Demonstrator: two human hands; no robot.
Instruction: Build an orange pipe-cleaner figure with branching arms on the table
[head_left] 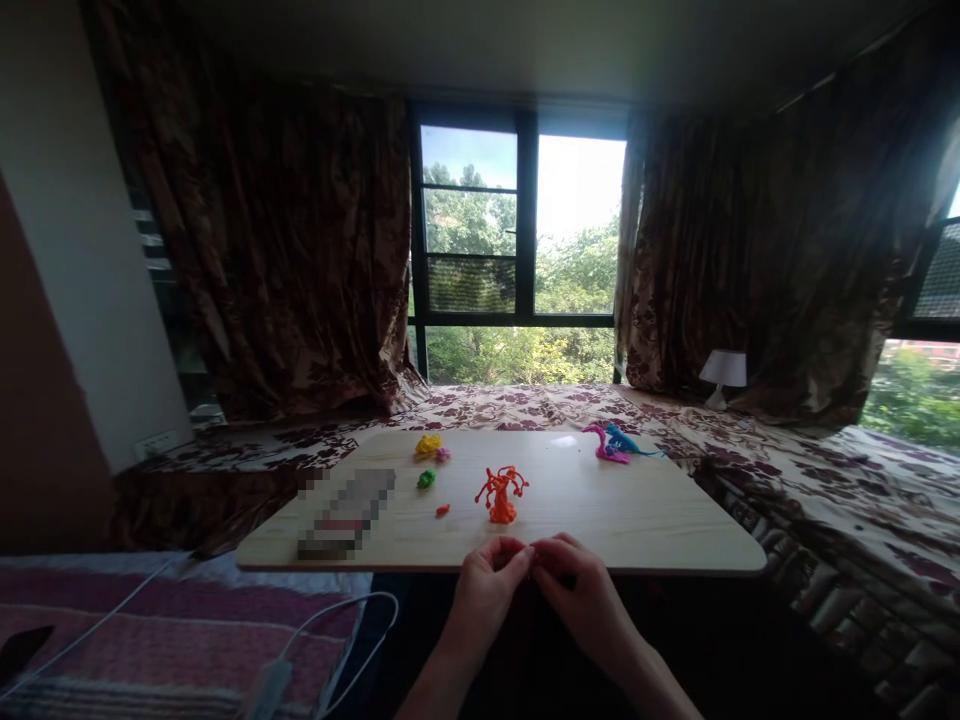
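Note:
My left hand (489, 580) and my right hand (568, 572) meet at the table's near edge, fingertips pinched together. Whatever lies between the fingertips is too small or hidden to make out. Just beyond them stands an orange clay figure (502, 502), like a tree with a thick trunk and thin drooping branches ending in small balls. To its left lies a small orange clay piece (443, 510). Farther left are a green clay lump (426, 479), a yellow clay lump (428, 443) and a small pink one (443, 454).
The pale wooden table (637, 520) has rounded corners. Magenta (611, 447) and blue clay shapes (621, 439) lie at its back right. A pixelated object (349, 513) is at its left. A white cable (337, 605) loops over the bed; a lamp (723, 372) stands beyond.

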